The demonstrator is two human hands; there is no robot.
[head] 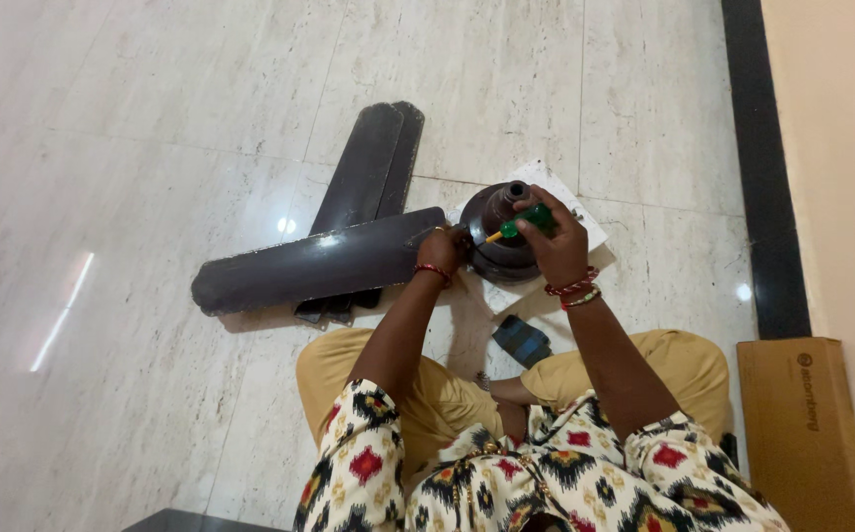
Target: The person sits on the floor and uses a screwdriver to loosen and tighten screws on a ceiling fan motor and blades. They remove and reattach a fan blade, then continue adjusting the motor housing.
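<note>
Down on the floor, right hand [558, 239] grips a green screwdriver [518, 227] at the fan motor [502, 258]; left hand [443, 248] pins the blade [319, 266] beside it. Best kept square and steady.

Fan motor [502, 236] on paper [585, 229]; blades [349, 227] left.

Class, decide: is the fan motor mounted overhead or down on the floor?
Down: the fan motor sits on white paper on the floor.
</note>
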